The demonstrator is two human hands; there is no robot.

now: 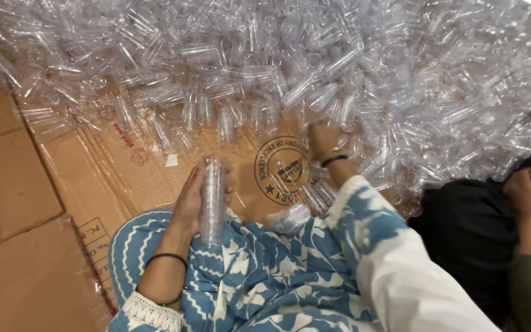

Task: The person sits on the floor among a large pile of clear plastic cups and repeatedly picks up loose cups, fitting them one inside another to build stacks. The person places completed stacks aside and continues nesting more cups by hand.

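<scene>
Patterned blue-and-white cloth covers the lap, where the left hand [190,200] clasps a nested stack of clear plastic cups [212,198] upright. Light, slippery and easily crushed, it looks best held around its sides. Farther out, the right hand [325,141] reaches into the cup heap [314,67] on flattened cardboard [93,166]; its grip cannot be made out.

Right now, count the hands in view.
3: left hand gripping a stack of clear cups; right hand at the cup pile; another person's hand at right.
</scene>
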